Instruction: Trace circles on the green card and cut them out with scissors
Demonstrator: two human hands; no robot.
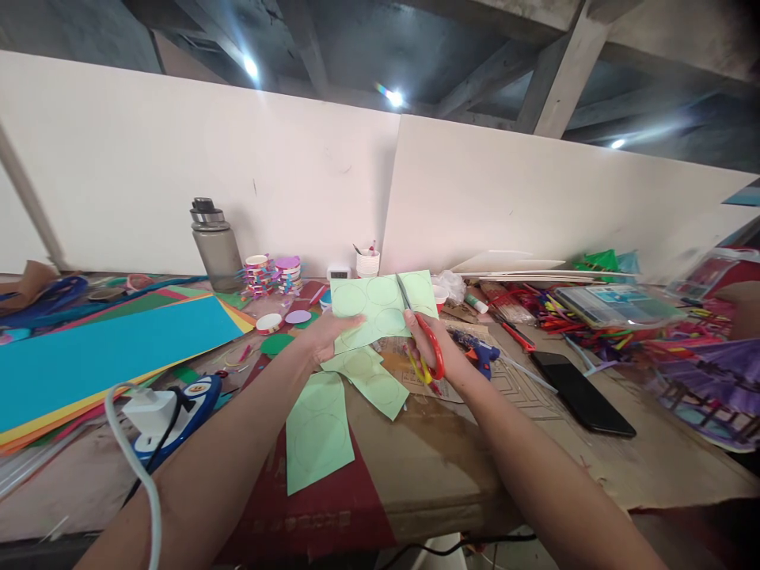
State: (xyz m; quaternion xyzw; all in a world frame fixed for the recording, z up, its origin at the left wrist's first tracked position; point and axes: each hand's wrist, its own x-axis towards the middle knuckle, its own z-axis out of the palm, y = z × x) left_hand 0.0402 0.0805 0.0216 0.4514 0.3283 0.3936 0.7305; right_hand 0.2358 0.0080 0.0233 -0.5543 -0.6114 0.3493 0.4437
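My left hand (329, 332) grips the left edge of a light green paper sheet (380, 305) marked with drawn circles and holds it up over the table. My right hand (436, 352) is closed in the handles of red and yellow scissors (423, 342). Their blades run up into the sheet near its right side. Under the hands lie two more green pieces with circles: one (368, 381) just below the sheet, a larger one (317, 431) nearer to me.
Stacked coloured card sheets (107, 348) lie at the left, beside a power strip with a white charger (169, 412). A water bottle (214, 245) stands at the back. A blue glue gun (478, 352), a black phone (582, 393) and heaped craft sticks (570, 313) lie to the right.
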